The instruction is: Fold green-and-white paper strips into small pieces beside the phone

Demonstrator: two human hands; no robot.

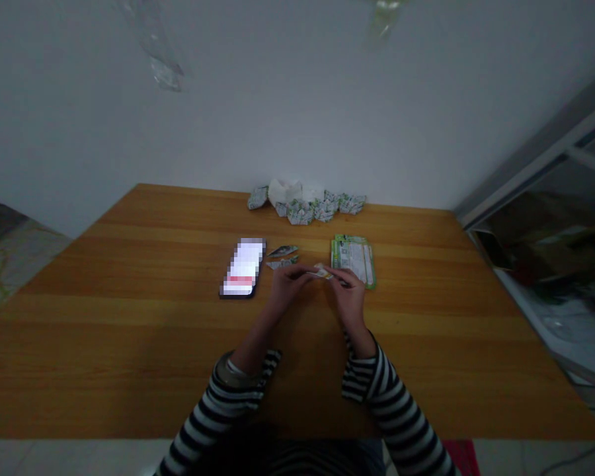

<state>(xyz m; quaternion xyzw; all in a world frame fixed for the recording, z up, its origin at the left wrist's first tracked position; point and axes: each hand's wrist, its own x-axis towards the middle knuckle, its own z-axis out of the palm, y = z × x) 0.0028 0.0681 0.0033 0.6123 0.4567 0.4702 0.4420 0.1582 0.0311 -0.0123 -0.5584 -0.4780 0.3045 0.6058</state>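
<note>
Between my two hands is a small folded piece of printed paper (321, 271), held just above the table. My left hand (288, 285) pinches its left end, and my right hand (348, 291) grips its right end. Two folded paper pieces (282, 251) lie just beyond my left hand. Partly behind my right hand rests a stack of green-edged printed sheets (354, 258). Fine print on the held paper is too small to read.
A phone (244, 268) with a lit, blurred screen lies left of my hands. Along the wall sit several folded printed paper pieces (301, 211) and a crumpled white tissue (283, 192). The wooden table (153, 330) meets the wall at the back; a shelf frame (525, 178) stands right.
</note>
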